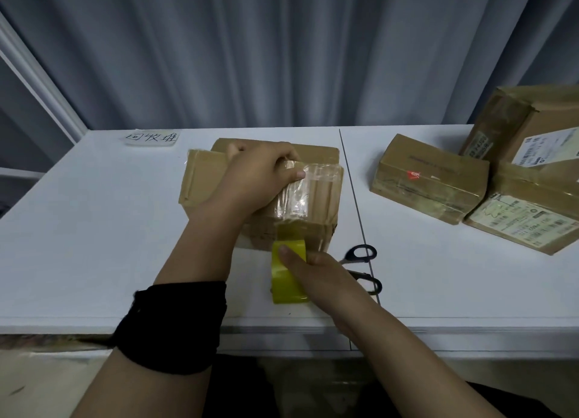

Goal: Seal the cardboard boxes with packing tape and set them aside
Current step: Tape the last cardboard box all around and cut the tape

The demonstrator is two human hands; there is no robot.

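Taping one box at mid-worktop, three more stacked aside.

I see my left hand (pixel 257 176) pressed flat, fingers spread, on the box (pixel 260 195) in the middle of the worktop (pixel 94 229), pinning clear tape (pixel 300 195) that runs down its near face. My right hand (pixel 316 276) has its grip closed around the yellow tape roll (pixel 286 273) by the near edge. One pair of scissors (pixel 363 267) lies just right of that hand, partly hidden by it. Three other boxes (pixel 429 179) crowd the right edge, touching each other. One handwritten label (pixel 152 138) sits at the far left corner.
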